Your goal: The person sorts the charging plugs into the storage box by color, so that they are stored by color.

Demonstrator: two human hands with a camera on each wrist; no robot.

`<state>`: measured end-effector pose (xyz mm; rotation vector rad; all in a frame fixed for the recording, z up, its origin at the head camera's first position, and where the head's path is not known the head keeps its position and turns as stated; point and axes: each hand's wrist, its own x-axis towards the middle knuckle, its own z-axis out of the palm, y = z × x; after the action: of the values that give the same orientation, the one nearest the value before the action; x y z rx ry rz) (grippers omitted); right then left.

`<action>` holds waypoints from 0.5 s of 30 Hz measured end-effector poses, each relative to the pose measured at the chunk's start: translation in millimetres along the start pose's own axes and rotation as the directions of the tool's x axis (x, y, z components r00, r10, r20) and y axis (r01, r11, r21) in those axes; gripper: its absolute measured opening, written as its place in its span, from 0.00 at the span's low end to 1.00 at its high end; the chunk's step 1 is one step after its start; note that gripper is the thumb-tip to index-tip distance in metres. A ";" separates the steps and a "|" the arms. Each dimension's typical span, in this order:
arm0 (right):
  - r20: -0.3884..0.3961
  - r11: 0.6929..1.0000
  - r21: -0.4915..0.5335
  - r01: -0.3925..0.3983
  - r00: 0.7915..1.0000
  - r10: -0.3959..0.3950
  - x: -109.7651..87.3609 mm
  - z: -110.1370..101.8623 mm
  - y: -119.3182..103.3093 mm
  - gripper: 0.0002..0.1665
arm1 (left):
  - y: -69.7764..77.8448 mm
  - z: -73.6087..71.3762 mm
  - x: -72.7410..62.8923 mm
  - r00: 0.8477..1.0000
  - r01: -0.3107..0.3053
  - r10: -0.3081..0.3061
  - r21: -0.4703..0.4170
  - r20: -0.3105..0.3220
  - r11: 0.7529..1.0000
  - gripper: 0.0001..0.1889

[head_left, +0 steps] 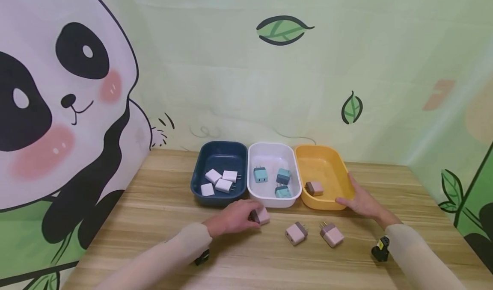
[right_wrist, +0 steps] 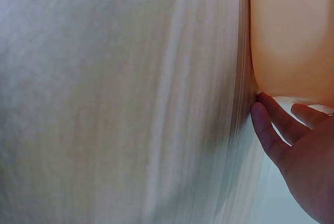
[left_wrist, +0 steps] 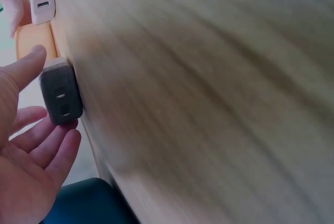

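Observation:
My left hand (head_left: 235,216) has its thumb and fingers around a pink wall charger (head_left: 262,216) on the table, in front of the white bin (head_left: 252,199). The left wrist view shows the charger's dark, pronged end between thumb and fingertips. My right hand (head_left: 365,202) rests with fairly straight fingers against the right side of the yellow bin (head_left: 335,170), its thumb near the front rim. Another pink charger (head_left: 315,188) lies inside that bin. On the table between my hands lie two more pink chargers, one nearer the middle (head_left: 296,233) and one further right (head_left: 331,235).
Several white chargers (head_left: 224,185) lie in the dark blue bin (head_left: 200,170) at the left of the row. Teal chargers (head_left: 260,175) lie in the white bin. Behind the wooden table (head_left: 250,264) hangs a green backdrop (head_left: 215,67) with a panda.

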<state>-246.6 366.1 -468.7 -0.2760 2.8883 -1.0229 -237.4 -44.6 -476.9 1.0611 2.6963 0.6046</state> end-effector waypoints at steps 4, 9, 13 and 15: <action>-0.002 1.000 0.002 0.002 1.000 -0.002 -0.3 -0.5 -1.1 0.63 | 1.5 1.7 2.5 1.000 -0.001 0.001 -0.012 0.002 1.000 0.26; 0.000 1.000 -0.005 0.003 1.000 -0.003 -0.9 -0.4 -2.4 0.63 | 3.2 2.3 3.6 1.000 -0.004 0.004 -0.014 0.007 1.000 0.26; 0.002 1.000 -0.005 0.007 1.000 -0.007 -1.5 -0.4 -2.7 0.62 | 5.3 1.4 4.4 1.000 -0.008 0.008 -0.007 0.028 1.000 0.27; 0.002 1.000 -0.004 0.007 1.000 -0.007 -1.5 -0.5 -2.5 0.63 | 6.0 1.7 5.4 0.999 -0.010 0.010 0.009 0.036 1.000 0.27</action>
<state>-244.8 364.8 -466.8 -0.2876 2.8895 -1.0175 -237.1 -36.4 -475.9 1.0775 2.6668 0.5699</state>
